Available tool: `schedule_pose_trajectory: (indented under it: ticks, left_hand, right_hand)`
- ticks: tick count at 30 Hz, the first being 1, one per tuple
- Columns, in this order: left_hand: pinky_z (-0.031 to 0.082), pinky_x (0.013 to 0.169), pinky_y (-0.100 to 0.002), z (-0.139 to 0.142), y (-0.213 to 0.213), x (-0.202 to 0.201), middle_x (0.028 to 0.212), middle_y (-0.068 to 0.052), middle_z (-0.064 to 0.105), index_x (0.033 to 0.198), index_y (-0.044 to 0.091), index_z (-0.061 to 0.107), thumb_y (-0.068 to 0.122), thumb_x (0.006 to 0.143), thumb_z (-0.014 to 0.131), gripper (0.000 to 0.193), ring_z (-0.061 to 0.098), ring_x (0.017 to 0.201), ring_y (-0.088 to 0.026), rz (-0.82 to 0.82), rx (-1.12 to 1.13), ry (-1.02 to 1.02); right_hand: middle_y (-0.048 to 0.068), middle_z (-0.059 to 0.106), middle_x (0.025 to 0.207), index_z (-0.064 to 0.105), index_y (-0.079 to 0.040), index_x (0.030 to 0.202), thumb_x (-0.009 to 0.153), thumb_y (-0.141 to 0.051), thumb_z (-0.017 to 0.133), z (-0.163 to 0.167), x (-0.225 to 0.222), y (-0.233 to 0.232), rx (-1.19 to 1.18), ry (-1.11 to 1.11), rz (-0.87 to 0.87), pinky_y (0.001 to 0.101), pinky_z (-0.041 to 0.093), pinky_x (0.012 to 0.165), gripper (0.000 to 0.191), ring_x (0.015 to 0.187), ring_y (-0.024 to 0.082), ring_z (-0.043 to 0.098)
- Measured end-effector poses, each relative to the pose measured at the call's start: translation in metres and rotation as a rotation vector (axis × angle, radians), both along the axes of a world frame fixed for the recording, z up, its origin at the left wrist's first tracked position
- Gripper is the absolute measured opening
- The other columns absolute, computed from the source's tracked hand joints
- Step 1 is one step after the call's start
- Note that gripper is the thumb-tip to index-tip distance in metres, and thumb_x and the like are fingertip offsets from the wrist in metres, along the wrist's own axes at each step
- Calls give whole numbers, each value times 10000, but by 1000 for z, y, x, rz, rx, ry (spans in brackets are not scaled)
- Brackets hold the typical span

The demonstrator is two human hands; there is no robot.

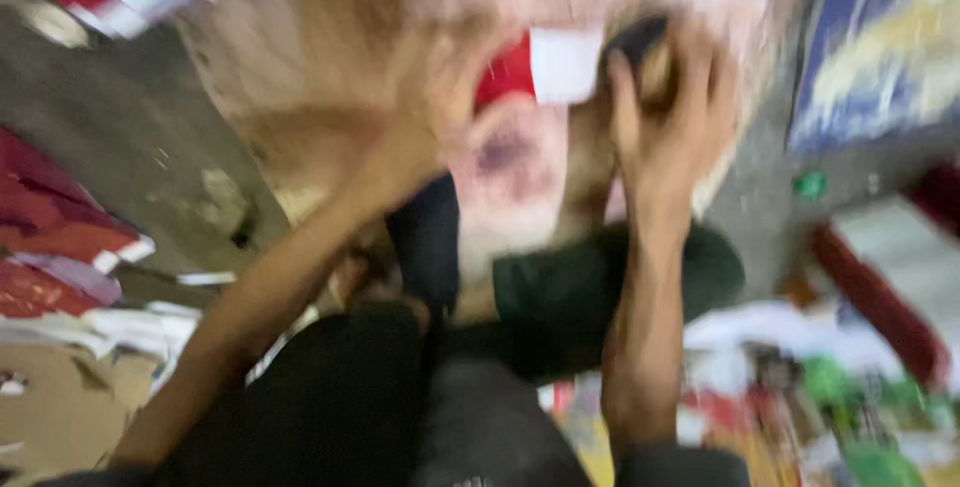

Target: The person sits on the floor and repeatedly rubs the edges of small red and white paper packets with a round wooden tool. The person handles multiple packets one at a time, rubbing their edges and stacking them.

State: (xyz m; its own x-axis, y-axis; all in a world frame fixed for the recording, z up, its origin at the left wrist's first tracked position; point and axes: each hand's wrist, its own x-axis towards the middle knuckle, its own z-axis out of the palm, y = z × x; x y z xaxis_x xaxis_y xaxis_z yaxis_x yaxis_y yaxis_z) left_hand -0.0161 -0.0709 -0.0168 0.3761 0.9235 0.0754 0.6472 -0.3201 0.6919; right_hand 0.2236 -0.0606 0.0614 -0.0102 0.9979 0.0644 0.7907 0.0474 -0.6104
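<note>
reaching up and forward, both bare arms stretch from the bottom of the frame toward a big pale sheet [330, 57] that fills the upper middle. heavy motion blur everywhere, edges soft.

left hand [415, 142] sits at the centre of the sheet, forearm running diagonally from lower left, wrist bent. fingers smeared by blur, so cannot tell if they are spread or curled; the hand looks pressed against or gripping the sheet's lower part.

right hand [665, 112] is raised with forearm near vertical, elbow low at bottom centre-right. fingers [622, 97] curl over a dark rounded object [640, 37] at the top, wrapped around it, holding it against the sheet's right part. what the object is, cannot tell.

between the two hands: a red patch with a white rectangle label [565, 62] and below it a pinkish area with a dark purple smudge [505, 157], all on the same pale material.

below the hands, dark clothing, the person's lap or knees [340, 397]. grey floor [130, 127] at left with red paper pieces [50, 217] and cardboard [50, 407]. colourful litter at lower right, a blue and yellow printed panel [880, 37] at upper right.
</note>
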Motion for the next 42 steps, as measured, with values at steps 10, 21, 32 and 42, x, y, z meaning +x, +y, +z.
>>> schedule_pose_trajectory:
  ticks: [10,21,32,42]
  left_hand:
    - [448,1044,-482,7,-6,4,1373,-157,622,1549,23,449,470,1037,741,739,592,1200,-305,-88,54,246]
    - [451,1044,-407,6,0,3,1492,-59,599,1558,18,395,269,866,824,851,598,1160,-247,-20,-13,113]
    - [417,1162,-435,11,-4,6,1541,-96,536,1553,53,453,452,1020,781,742,572,1358,-260,1,37,184]
    - [442,1056,-432,17,-3,2,1459,-134,580,1512,42,472,421,972,805,739,599,1240,-282,-57,65,245]
  right_hand:
    - [176,611,1404,627,-75,1347,1028,-67,827,10,27,-18,-128,-315,-16,420,572,816,377,1027,357,731]
    - [183,595,1323,603,-55,1362,974,-148,864,8,-54,-23,-145,39,-73,411,554,1031,477,1194,371,656]
    - [176,597,1356,595,-29,1365,999,-101,854,-12,-9,-4,-28,109,11,436,526,1139,455,1287,377,627]
    - [194,596,1357,623,-47,1317,1007,-87,810,5,18,0,-88,-133,1,469,564,956,364,1181,416,654]
